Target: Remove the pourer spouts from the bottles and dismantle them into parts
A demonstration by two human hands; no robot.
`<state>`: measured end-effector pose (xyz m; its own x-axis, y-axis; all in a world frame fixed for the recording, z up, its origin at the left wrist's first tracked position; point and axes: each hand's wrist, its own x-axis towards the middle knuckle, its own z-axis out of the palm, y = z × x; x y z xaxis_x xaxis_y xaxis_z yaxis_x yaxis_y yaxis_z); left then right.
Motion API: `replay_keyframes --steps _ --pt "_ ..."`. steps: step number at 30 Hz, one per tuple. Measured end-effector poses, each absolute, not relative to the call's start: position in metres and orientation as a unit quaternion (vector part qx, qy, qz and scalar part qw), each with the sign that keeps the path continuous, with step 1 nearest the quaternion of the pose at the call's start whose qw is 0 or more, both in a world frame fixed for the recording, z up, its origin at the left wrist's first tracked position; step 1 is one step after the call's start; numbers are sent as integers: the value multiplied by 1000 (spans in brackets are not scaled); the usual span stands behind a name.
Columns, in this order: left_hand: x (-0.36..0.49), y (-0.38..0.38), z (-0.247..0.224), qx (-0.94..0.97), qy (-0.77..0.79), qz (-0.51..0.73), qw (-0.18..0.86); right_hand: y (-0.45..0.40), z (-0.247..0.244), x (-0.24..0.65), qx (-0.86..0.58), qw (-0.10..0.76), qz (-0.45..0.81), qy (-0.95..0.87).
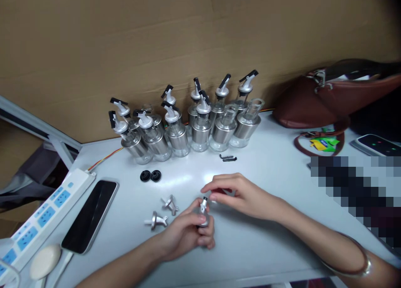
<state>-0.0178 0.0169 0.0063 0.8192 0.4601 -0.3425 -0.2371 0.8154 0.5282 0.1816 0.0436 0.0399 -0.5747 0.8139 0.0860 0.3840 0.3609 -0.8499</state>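
My left hand [189, 231] is closed around a silver pourer spout [203, 218], its black-tipped end pointing up. Just above and right of that tip hovers my right hand [236, 194], thumb and index finger apart, with nothing visible between them. Two more silver pourer spouts [155, 220] lie on the table to the left of my left hand. Farther back are two round black stoppers [151, 176] side by side. Two small black lever pieces [228, 157] lie beyond my right hand.
Several glass bottles with steel bands [201, 131] stand in rows at the back, most with spouts fitted. A phone [90, 217] and a power strip [46, 221] are at left. A brown bag [313, 102] and a green-yellow packet [324, 144] lie at right.
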Motion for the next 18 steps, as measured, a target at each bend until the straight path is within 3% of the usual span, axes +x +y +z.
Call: replay_keyframes --steps 6,18 --pt "-19 17 6 257 220 185 923 38 37 173 -336 244 452 -789" --pt "-19 18 5 261 231 175 921 34 36 172 -317 201 401 -836"
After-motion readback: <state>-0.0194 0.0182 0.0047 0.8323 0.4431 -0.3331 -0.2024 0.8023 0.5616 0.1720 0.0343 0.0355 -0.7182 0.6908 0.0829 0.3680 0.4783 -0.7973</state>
